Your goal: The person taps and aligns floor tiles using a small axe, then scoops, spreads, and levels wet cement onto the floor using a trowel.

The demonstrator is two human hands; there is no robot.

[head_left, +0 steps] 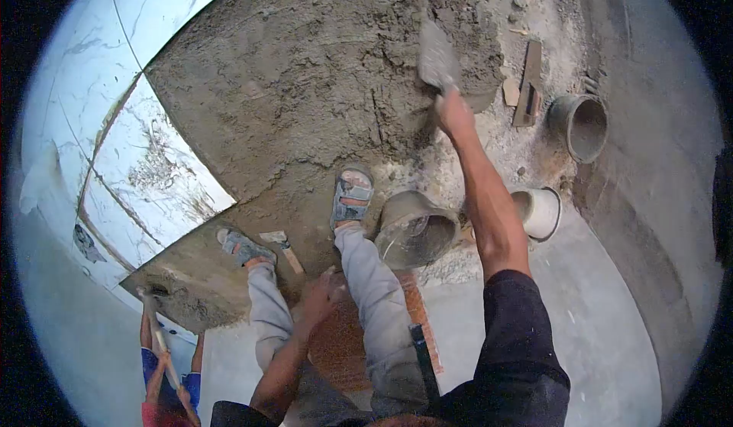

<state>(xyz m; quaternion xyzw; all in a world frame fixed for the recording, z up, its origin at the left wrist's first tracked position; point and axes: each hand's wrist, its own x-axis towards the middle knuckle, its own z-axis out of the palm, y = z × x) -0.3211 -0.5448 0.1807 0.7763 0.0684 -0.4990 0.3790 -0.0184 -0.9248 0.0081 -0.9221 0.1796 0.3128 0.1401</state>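
Observation:
My right hand (pixel 456 115) is closed round the handle of a pointed trowel (pixel 438 54), slightly blurred. The trowel's blade lies over the wet grey mortar (pixel 321 76) spread on the floor. Near my knees, my left hand (pixel 319 297) is held low with its fingers loosely apart and nothing visible in it. Closest to it is a hammer (pixel 284 250) with a pale head and wooden handle, lying by my left foot. My sandalled feet stand on the mortar. White marbled tiles (pixel 153 167) border the mortar on the left, one smeared with mortar.
A dark bucket (pixel 416 232) stands beside my right foot. Further right are a white bucket (pixel 540 213), another grey bucket (pixel 580 127) and a flat float (pixel 528 83) on rubble. At lower left a co-worker's arms hold a long-handled tool (pixel 162 343). Bricks (pixel 343 343) show beneath me.

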